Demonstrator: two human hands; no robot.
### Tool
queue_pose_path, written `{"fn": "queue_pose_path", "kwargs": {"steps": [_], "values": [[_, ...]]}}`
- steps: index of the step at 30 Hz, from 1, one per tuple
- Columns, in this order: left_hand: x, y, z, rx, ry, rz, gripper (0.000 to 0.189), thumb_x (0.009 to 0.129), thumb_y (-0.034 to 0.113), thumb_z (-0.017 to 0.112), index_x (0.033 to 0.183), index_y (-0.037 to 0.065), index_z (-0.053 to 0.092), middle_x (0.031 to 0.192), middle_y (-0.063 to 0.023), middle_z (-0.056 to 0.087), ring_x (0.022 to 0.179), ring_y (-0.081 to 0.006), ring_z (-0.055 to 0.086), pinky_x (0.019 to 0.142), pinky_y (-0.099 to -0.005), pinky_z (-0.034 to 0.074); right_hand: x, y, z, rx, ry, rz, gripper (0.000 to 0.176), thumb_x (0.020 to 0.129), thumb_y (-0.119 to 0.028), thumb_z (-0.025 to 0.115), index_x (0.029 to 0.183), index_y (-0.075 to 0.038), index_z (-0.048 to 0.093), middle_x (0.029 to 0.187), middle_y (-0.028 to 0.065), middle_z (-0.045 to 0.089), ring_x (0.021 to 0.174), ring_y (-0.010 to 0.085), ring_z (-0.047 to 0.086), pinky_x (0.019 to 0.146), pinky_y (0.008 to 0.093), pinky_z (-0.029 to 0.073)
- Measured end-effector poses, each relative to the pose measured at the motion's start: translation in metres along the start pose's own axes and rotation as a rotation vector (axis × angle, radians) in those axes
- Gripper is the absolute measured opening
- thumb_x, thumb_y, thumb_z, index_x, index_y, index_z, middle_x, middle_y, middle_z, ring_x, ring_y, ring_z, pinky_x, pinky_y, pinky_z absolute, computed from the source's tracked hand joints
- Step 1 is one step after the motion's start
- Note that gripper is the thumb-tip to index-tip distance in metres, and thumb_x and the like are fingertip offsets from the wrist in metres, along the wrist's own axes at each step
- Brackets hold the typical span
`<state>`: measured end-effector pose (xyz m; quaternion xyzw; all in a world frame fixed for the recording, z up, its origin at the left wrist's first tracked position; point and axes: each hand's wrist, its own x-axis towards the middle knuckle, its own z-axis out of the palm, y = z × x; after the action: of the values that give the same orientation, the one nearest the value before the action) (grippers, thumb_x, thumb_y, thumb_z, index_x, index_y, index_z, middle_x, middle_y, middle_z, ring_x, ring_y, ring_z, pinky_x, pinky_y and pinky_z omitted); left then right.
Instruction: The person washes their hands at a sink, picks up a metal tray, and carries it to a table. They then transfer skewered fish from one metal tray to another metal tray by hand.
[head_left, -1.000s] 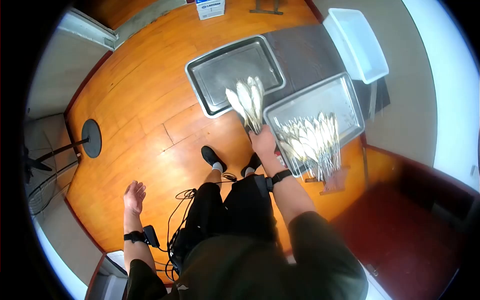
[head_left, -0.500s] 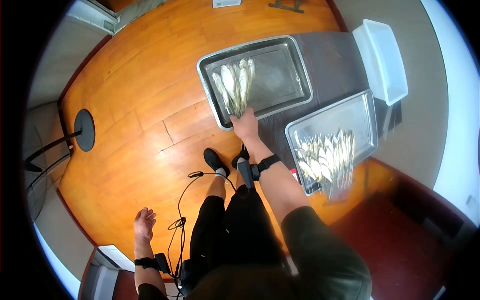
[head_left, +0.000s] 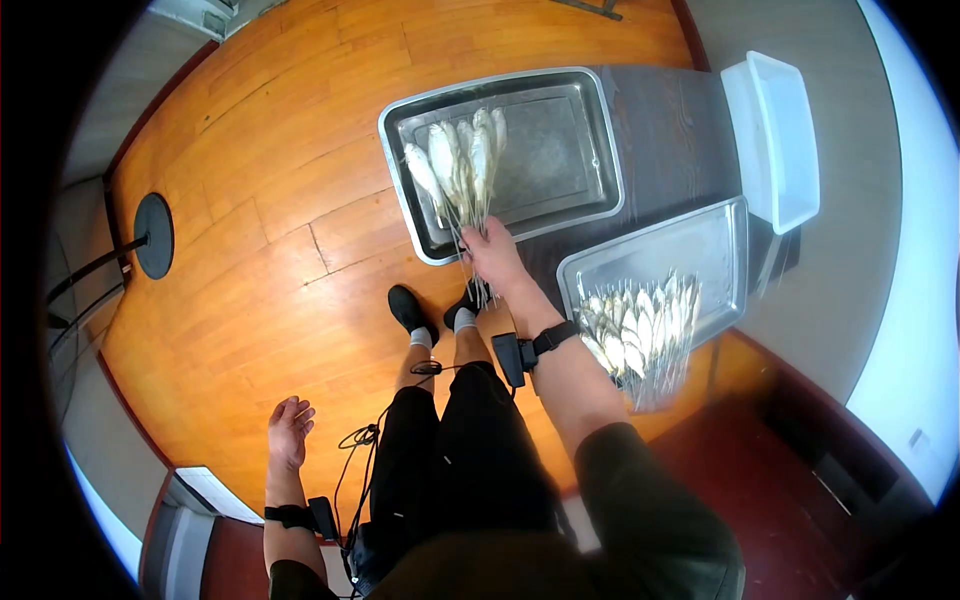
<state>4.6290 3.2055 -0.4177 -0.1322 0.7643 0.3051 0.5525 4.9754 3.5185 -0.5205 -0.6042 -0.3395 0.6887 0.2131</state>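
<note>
My right hand [head_left: 497, 258] is closed round the thin sticks of a bunch of skewered fish [head_left: 460, 165], at the near edge of a deep metal tray [head_left: 555, 150]. The small, silvery fish fan out over the tray's left side, heads pointing away from me. Stick ends poke out below my fist. My left hand [head_left: 289, 430] hangs free over the floor at lower left, its fingers loosely bent with nothing in them. On the right, a shallower metal tray [head_left: 645, 240] bears many more skewered fish [head_left: 645, 325] in a row, their sticks jutting past its near edge.
Both trays stand on a dark table [head_left: 660, 130]. A white plastic bin [head_left: 785, 140] is at its far right end. A black cable [head_left: 360, 437] runs between straps on my forearms. At left is a round black stand base [head_left: 153, 236] on the wooden floor.
The fish bunch is spread a little wider, and more stick ends show below my right fist. The whole view has shifted slightly. My left hand stays free.
</note>
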Motion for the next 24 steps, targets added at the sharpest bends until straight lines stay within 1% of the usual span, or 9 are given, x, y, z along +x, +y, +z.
{"fn": "queue_pose_path", "kwargs": {"steps": [4,7,9,12,15,16,17,20,24], "values": [[-0.004,0.002,0.009,0.0,-0.012,0.001,0.033,0.09,0.029,0.06,0.113,0.007,0.051,0.098,-0.0058,0.061,0.084,-0.0171,0.06,0.069,-0.0279,0.045,0.001,0.0,0.002,0.017,-0.019,0.02,0.016,0.09,-0.015,0.056,0.092,0.001,0.053,0.073,0.0058,0.058,0.064,0.0127,0.056,0.054,0.0296,0.047],[-0.001,0.0,0.01,0.01,-0.002,-0.012,0.033,0.09,0.029,0.061,0.113,0.007,0.051,0.098,-0.0059,0.061,0.085,-0.0169,0.06,0.068,-0.0278,0.044,-0.002,-0.009,-0.004,-0.131,0.084,0.048,0.022,0.09,-0.02,0.056,0.09,0.002,0.054,0.075,0.0133,0.062,0.066,0.0234,0.061,0.059,0.038,0.047],[-0.004,-0.002,0.015,0.011,0.003,-0.021,0.033,0.09,0.029,0.061,0.112,0.007,0.051,0.098,-0.0059,0.061,0.085,-0.0169,0.059,0.069,-0.0276,0.044,0.001,-0.006,-0.012,-0.583,0.178,-0.111,0.031,0.089,-0.026,0.055,0.086,0.005,0.055,0.08,0.0232,0.063,0.075,0.0377,0.061,0.067,0.0454,0.046],[-0.005,-0.002,0.021,0.01,-0.004,-0.025,0.033,0.089,0.029,0.062,0.112,0.007,0.051,0.098,-0.0058,0.061,0.085,-0.0168,0.059,0.069,-0.0275,0.044,0.007,0.004,-0.018,-0.468,0.239,-0.108,0.036,0.088,-0.03,0.054,0.084,0.006,0.055,0.082,0.0278,0.061,0.084,0.0458,0.056,0.074,0.0492,0.043],[-0.004,-0.002,0.023,0.011,-0.006,-0.026,0.034,0.088,0.03,0.063,0.111,0.007,0.052,0.097,-0.0054,0.061,0.085,-0.0167,0.059,0.069,-0.0275,0.045,0.01,0.007,-0.025,-0.461,0.233,-0.114,0.035,0.088,-0.03,0.055,0.081,0.005,0.055,0.078,0.0251,0.061,0.075,0.0415,0.059,0.071,0.047,0.045],[-0.004,-0.003,0.024,0.015,0.004,-0.028,0.034,0.088,0.03,0.063,0.111,0.007,0.052,0.097,-0.0052,0.061,0.085,-0.0166,0.06,0.07,-0.0274,0.045,0.01,0.008,-0.029,-0.376,0.211,-0.053,0.03,0.089,-0.026,0.056,0.084,0.004,0.055,0.073,0.0198,0.062,0.062,0.0312,0.062,0.06,0.041,0.048],[-0.003,-0.005,0.023,0.014,0.005,-0.031,0.034,0.088,0.03,0.063,0.111,0.007,0.052,0.097,-0.0052,0.061,0.085,-0.0166,0.06,0.07,-0.0274,0.045,0.007,0.001,-0.028,-0.378,0.21,-0.051,0.03,0.089,-0.026,0.056,0.084,0.004,0.055,0.073,0.0198,0.062,0.062,0.0312,0.062,0.06,0.041,0.048],[0.002,-0.009,0.02,-0.004,0.0,-0.026,0.035,0.088,0.03,0.064,0.111,0.007,0.051,0.097,-0.0051,0.061,0.084,-0.0165,0.06,0.07,-0.0273,0.045,0.006,-0.007,-0.031,0.042,0.229,0.051,0.023,0.09,-0.019,0.057,0.093,0.004,0.054,0.072,0.0119,0.063,0.055,0.016,0.061,0.047,0.0277,0.049],[0.0,-0.011,0.019,-0.017,0.004,-0.04,0.035,0.088,0.029,0.063,0.113,0.007,0.051,0.097,-0.0052,0.061,0.084,-0.0165,0.06,0.069,-0.0273,0.045,0.006,-0.005,-0.041,-0.321,0.319,-0.037,0.025,0.09,-0.02,0.057,0.094,0.004,0.056,0.072,0.0153,0.064,0.058,0.022,0.066,0.051,0.0322,0.052]]}}
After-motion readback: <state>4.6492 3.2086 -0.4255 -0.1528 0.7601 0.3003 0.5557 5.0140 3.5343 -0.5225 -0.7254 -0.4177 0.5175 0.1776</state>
